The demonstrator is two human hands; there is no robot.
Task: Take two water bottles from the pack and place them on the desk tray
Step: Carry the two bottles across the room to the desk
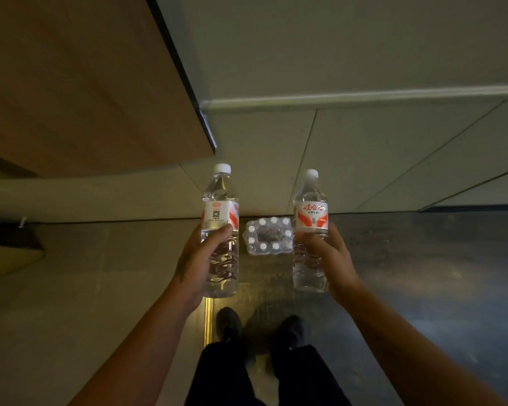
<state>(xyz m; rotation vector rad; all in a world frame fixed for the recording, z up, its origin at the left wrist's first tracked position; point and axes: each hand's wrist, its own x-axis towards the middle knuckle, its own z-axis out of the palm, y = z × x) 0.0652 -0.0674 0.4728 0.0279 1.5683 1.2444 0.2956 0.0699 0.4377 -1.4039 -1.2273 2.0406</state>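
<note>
I hold one clear water bottle in each hand, both upright with white caps and red-and-white labels. My left hand (201, 259) grips the lower half of the left bottle (220, 212). My right hand (327, 256) grips the lower half of the right bottle (311, 212). Between and below them, on the floor, lies the shrink-wrapped pack of bottles (269, 236), seen from above with several white caps around an open middle. No desk tray is in view.
A wooden desk or cabinet top (85, 83) with a dark edge juts in at the upper left. A pale wall with a baseboard (364, 96) stands ahead. My two dark shoes (258, 326) stand on the dark floor just behind the pack.
</note>
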